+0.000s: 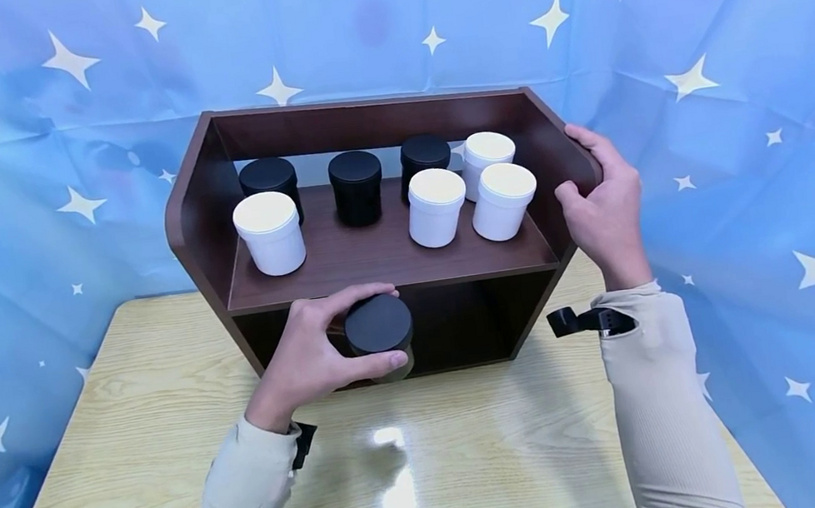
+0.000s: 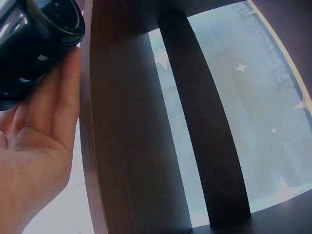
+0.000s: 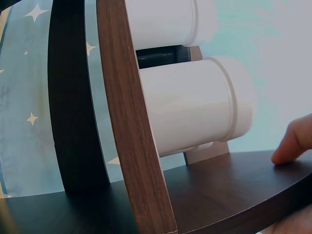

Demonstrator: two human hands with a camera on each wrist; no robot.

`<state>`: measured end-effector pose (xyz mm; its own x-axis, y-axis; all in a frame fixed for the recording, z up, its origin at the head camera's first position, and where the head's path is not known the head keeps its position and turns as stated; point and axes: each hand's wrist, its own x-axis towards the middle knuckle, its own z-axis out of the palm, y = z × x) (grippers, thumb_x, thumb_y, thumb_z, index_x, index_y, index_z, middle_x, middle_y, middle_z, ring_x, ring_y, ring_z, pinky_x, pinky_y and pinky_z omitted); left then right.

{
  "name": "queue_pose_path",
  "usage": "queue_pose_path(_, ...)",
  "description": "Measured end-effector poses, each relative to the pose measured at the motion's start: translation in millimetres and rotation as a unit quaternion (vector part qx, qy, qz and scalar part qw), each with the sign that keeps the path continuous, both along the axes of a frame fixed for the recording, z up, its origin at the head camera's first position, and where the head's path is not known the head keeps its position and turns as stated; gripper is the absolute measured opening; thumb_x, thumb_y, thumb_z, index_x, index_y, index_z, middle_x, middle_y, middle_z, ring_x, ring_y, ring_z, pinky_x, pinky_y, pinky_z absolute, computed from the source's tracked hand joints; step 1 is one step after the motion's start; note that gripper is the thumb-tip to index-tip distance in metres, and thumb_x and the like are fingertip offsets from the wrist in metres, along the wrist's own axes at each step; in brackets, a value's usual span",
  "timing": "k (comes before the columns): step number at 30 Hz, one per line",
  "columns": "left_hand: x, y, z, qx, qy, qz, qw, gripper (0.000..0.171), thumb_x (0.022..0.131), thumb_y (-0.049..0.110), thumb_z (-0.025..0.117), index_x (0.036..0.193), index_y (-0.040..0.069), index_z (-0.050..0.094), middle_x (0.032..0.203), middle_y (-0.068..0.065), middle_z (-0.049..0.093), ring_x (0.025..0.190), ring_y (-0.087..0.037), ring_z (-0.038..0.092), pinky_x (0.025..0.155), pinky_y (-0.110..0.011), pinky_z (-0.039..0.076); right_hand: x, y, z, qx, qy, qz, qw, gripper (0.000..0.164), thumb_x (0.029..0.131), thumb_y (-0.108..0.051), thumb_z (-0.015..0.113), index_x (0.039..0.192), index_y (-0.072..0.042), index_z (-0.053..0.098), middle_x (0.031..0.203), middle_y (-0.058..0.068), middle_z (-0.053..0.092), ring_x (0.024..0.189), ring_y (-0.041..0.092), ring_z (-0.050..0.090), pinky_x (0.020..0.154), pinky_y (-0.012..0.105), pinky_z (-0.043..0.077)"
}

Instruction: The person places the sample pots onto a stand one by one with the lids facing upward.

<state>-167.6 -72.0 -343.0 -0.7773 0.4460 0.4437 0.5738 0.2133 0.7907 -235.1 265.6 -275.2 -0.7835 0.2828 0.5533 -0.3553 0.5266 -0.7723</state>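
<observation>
My left hand (image 1: 313, 353) grips a black lidded jar (image 1: 379, 324) between thumb and fingers, in front of the dark brown shelf (image 1: 380, 278). In the left wrist view the glossy black jar (image 2: 36, 48) is cut off at the upper left, above my palm. With my right hand (image 1: 606, 206) I hold the shelf's right side panel (image 1: 564, 144), thumb inside and fingers over the edge. On the upper board stand white jars, one at the front left (image 1: 271, 234) and several at the right, such as this white jar (image 1: 504, 201). Black jars, among them a middle one (image 1: 357, 188), stand behind.
The shelf's lower compartment (image 1: 461, 323) lies below the upper board. Under it is a light wood table (image 1: 490, 446). A blue star-patterned cloth (image 1: 366, 24) hangs behind and at both sides. A black strap (image 1: 596, 320) is on the right wrist.
</observation>
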Motion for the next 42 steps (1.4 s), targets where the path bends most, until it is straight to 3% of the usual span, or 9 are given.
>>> queue_pose_path(17,-18.7,0,23.4,0.004,0.002,0.019,0.9998,0.061,0.074,0.018,0.088,0.130,0.015,0.067,0.117,-0.004,0.073,0.091,-0.012,0.071,0.081,-0.026,0.058,0.1,-1,0.5,-0.004,-0.003,0.007,1.000,0.063,0.081,0.006,0.047,0.135,-0.021,0.065,0.137,0.005,0.063,0.093,0.009,0.060,0.074,0.015,0.048)
queue_pose_path(29,-37.4,2,39.6,-0.001,0.001,0.059,0.9982,0.060,0.077,0.021,0.085,0.133,0.017,0.065,0.121,-0.006,0.070,0.085,-0.018,0.069,0.070,-0.032,0.059,0.7,-1,0.7,-0.013,-0.005,0.008,1.000,0.063,0.081,0.006,0.047,0.134,-0.021,0.065,0.135,0.006,0.064,0.091,0.008,0.061,0.073,0.014,0.049)
queue_pose_path(34,-45.1,7,41.0,0.002,0.000,0.107,0.9942,0.059,0.078,0.027,0.084,0.133,0.015,0.065,0.124,-0.008,0.070,0.089,-0.021,0.070,0.074,-0.034,0.058,1.4,-1,0.7,-0.005,-0.006,0.006,1.000,0.063,0.081,0.006,0.047,0.135,-0.021,0.065,0.136,0.006,0.064,0.091,0.008,0.061,0.074,0.014,0.049)
queue_pose_path(42,-52.0,19,40.9,0.018,-0.011,0.195,0.9807,0.064,0.077,0.037,0.084,0.134,0.014,0.064,0.126,-0.010,0.068,0.105,-0.025,0.065,0.087,-0.041,0.056,1.1,-1,-0.3,-0.008,-0.004,0.008,1.000,0.064,0.081,0.007,0.046,0.135,-0.022,0.065,0.135,0.006,0.064,0.091,0.008,0.061,0.073,0.014,0.049)
